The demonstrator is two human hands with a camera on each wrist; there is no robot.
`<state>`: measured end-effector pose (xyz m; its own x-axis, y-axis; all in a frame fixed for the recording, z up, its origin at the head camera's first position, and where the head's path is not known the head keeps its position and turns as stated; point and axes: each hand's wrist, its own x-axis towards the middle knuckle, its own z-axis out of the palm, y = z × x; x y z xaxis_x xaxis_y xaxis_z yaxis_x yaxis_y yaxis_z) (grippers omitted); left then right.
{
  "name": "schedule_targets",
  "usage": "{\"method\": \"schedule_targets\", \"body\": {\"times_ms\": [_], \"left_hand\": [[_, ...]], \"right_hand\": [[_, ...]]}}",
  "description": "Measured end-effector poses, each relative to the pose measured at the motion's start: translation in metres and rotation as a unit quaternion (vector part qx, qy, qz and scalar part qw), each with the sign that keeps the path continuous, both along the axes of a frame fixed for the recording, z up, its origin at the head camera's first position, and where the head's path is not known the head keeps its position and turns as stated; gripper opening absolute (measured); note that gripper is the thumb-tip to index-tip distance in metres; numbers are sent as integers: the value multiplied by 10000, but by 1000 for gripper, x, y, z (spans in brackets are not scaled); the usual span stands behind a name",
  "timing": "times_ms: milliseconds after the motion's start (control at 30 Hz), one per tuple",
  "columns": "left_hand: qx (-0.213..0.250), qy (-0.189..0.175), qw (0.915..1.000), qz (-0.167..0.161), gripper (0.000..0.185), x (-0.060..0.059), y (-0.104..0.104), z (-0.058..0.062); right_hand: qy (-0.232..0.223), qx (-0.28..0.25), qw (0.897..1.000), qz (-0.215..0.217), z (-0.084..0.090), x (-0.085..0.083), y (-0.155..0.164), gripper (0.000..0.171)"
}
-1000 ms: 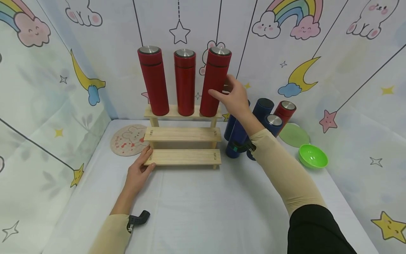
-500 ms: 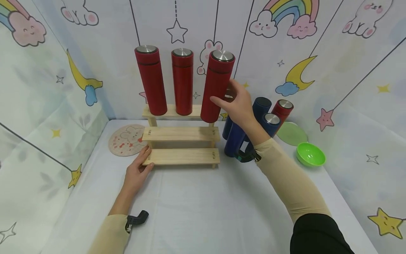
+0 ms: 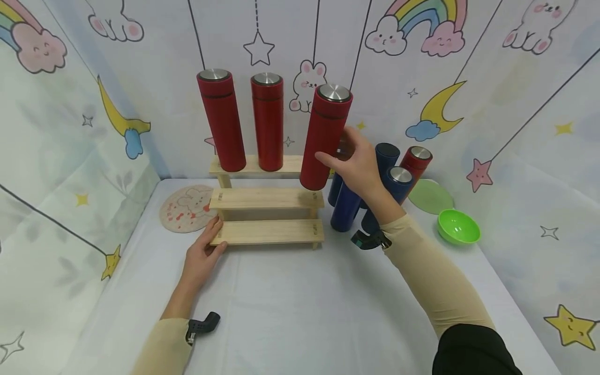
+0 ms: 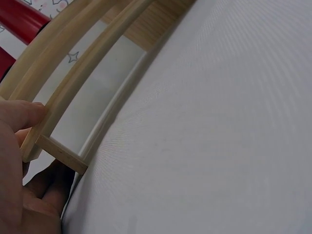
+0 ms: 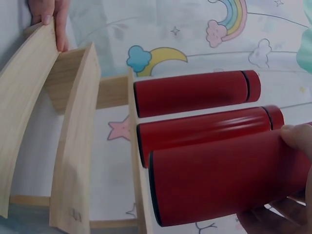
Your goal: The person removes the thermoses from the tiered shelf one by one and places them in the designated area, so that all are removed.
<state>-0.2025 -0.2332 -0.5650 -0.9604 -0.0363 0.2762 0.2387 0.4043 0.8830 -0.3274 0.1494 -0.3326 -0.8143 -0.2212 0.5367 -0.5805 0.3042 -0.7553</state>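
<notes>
Right hand (image 3: 360, 165) gripping flask (image 3: 325, 135) (red), left (image 3: 201, 258) holding rack (image 3: 269, 232)

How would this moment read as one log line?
left hand: grips bottom shelf, left end | right hand: holds red bottle | top shelf: two standing red bottles

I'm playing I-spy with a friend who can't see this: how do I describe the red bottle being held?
Find the three-step wooden rack. By its right end, the right hand grips the red thermos bottle with a silver-topped lid. Only this one is in a hand; two other red bottles stand on the top step.
</notes>
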Motion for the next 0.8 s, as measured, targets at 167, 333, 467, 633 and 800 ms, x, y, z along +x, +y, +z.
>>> {"method": "schedule_targets", "body": {"times_ms": [167,333,467,633,800], "left_hand": [[101,-8,9999,-37,61,1,1,-2],[49,-34,10000,5,60,1,1,0],[3,-32,10000,9,60,0,0,-1],[31,-14,10000,-14,60,-1,0,0],[93,-21,9999,-70,59,0,1,1]], "right_hand": [[-49,96,9999,-68,-5,2,2,60],[-89,72,9999,-78,-8,5,3,62],[-87,31,9999,-47,-11,9,4,62],[-107,-3,9999,-56,-14,16,7,62],[-29,94,9998,-152,-16,23,12,61]]}}
